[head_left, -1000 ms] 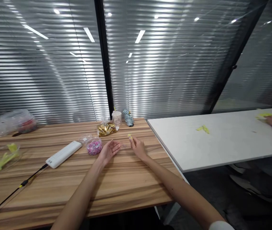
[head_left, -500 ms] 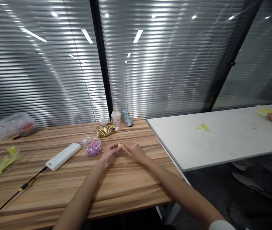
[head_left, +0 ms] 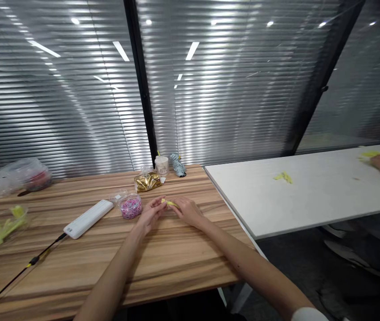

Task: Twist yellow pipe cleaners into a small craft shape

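Between the hands (head_left: 190, 214) is the strip (head_left: 170, 203), with the tub (head_left: 130, 207) left, the cup (head_left: 161, 166) behind.

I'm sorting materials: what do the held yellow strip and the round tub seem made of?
Yellow strip: perhaps paper or soft plastic, matte; no sheen shows, too small to settle. Round tub: likely glossy clear plastic; pink contents show through its wall.

Single head-worn view, forward and down over the hands (head_left: 150, 215) and wooden table (head_left: 176, 263) toward blinds (head_left: 216, 98).
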Motion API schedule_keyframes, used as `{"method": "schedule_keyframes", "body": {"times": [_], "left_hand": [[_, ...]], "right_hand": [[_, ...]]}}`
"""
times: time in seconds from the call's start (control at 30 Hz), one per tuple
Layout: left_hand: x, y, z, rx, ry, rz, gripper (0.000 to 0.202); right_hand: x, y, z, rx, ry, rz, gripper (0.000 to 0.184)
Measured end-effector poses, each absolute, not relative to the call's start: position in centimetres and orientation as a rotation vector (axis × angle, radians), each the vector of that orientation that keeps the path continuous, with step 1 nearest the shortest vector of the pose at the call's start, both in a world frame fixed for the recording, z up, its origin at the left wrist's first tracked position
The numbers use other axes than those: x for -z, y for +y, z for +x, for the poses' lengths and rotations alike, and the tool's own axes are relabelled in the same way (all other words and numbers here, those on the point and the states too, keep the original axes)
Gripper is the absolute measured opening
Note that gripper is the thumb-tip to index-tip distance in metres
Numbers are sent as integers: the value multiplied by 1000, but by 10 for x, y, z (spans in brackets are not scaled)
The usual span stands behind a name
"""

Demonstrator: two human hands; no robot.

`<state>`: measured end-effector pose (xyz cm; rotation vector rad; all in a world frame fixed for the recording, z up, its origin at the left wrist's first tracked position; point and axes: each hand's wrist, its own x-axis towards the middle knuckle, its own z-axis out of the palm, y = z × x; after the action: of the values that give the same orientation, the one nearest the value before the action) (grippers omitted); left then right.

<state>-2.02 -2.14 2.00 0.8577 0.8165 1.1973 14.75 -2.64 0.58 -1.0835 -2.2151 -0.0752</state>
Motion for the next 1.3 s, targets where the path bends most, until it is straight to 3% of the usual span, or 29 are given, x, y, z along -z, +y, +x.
{"method": "schedule_keyframes", "body": {"times": [0.27, 1.3], "left_hand": [[-21, -20, -21, -1166, 725, 835, 6], [-19, -20, -20, -1159, 700, 850, 10]], "right_hand": [[-5, -26, 147, 83, -2219, -1084, 20], [-1, -23, 146, 28, -2244, -1038, 23]]}}
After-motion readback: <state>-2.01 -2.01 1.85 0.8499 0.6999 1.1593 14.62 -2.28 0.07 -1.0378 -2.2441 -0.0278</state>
